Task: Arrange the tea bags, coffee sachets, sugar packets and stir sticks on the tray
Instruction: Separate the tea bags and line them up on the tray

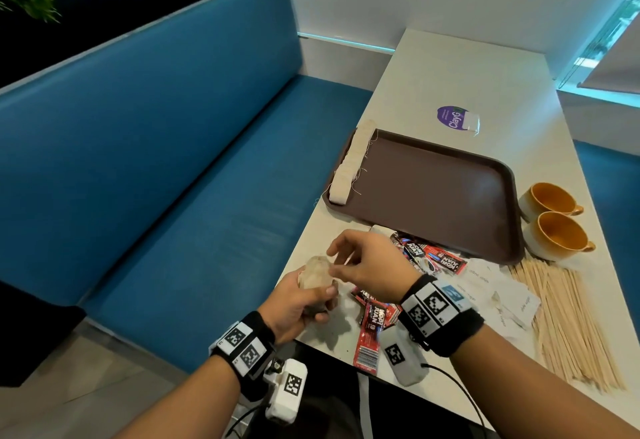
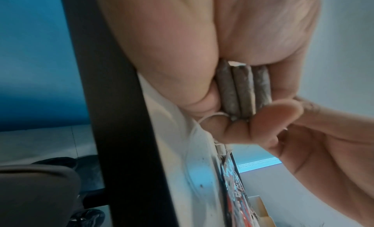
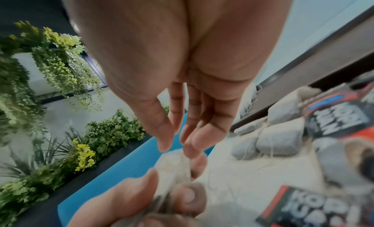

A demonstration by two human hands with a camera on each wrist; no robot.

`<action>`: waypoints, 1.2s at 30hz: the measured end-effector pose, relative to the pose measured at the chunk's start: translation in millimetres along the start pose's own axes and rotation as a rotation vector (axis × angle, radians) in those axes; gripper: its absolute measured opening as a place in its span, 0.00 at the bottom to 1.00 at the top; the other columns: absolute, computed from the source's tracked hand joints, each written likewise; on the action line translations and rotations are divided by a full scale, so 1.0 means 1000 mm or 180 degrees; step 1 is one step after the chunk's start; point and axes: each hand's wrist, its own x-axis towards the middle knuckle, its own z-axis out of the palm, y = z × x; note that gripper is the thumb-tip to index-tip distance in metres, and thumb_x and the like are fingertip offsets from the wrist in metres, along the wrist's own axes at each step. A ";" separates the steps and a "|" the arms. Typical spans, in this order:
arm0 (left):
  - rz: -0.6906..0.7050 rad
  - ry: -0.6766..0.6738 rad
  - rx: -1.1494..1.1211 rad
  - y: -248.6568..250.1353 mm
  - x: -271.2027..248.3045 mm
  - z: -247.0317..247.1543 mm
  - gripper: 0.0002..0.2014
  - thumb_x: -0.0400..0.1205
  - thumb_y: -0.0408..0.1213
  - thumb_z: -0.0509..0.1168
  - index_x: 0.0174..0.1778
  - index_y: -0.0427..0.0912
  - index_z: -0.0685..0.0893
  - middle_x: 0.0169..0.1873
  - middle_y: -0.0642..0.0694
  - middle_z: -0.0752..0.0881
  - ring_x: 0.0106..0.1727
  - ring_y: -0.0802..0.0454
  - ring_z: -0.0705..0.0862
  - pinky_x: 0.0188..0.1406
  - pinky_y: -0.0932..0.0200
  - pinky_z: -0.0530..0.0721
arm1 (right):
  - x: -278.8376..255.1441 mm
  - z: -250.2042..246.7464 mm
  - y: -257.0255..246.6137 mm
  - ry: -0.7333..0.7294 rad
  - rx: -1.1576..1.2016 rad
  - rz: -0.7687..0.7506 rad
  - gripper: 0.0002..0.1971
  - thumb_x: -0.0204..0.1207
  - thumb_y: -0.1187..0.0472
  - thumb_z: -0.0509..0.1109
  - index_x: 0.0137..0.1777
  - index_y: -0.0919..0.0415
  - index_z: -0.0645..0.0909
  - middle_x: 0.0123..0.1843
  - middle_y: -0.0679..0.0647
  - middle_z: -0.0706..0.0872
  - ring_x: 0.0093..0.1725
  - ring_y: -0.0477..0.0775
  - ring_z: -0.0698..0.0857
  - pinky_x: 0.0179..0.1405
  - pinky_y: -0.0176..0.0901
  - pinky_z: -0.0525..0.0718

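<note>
A small stack of tea bags (image 1: 317, 277) is being gripped edge-on in the left hand (image 1: 298, 307) over the tabletop's (image 1: 460, 78) near-left corner, seemingly for squaring, while being touched by the loosely open right hand (image 1: 372, 265).

Head view overhead, wrist views close-up

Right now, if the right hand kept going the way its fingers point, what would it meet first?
The stack of tea bags gripped in the left hand. The right hand has its fingertips right at the stack's top, possibly already touching; depth is unclear.
</note>
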 end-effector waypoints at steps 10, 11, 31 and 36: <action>-0.0004 0.0011 -0.0057 -0.001 0.004 -0.001 0.28 0.73 0.25 0.77 0.69 0.32 0.78 0.41 0.37 0.80 0.36 0.47 0.79 0.23 0.59 0.76 | -0.095 -0.009 0.051 -0.1104 -0.1381 -0.0408 0.16 0.79 0.39 0.73 0.65 0.36 0.83 0.50 0.33 0.76 0.48 0.36 0.78 0.48 0.31 0.76; -0.0001 0.0006 -0.0058 -0.001 0.004 -0.001 0.30 0.71 0.26 0.78 0.69 0.32 0.78 0.41 0.37 0.79 0.36 0.47 0.79 0.24 0.59 0.76 | -0.101 -0.003 0.056 -0.1158 -0.1435 -0.0433 0.18 0.79 0.37 0.70 0.68 0.34 0.81 0.54 0.35 0.74 0.52 0.37 0.76 0.52 0.34 0.77; -0.0020 0.0025 -0.0137 0.001 0.004 0.000 0.26 0.75 0.24 0.74 0.69 0.33 0.78 0.41 0.37 0.80 0.36 0.48 0.80 0.26 0.58 0.78 | -0.078 -0.019 0.076 0.0073 -0.1863 0.0236 0.03 0.80 0.53 0.71 0.48 0.48 0.85 0.50 0.44 0.75 0.50 0.47 0.74 0.44 0.37 0.76; 0.0021 0.0003 -0.0086 0.000 0.003 -0.001 0.26 0.75 0.24 0.74 0.69 0.33 0.77 0.41 0.37 0.80 0.36 0.47 0.80 0.27 0.57 0.78 | -0.043 -0.022 0.056 0.0398 -0.1593 0.0111 0.05 0.82 0.53 0.69 0.51 0.48 0.86 0.50 0.43 0.75 0.49 0.46 0.77 0.45 0.40 0.78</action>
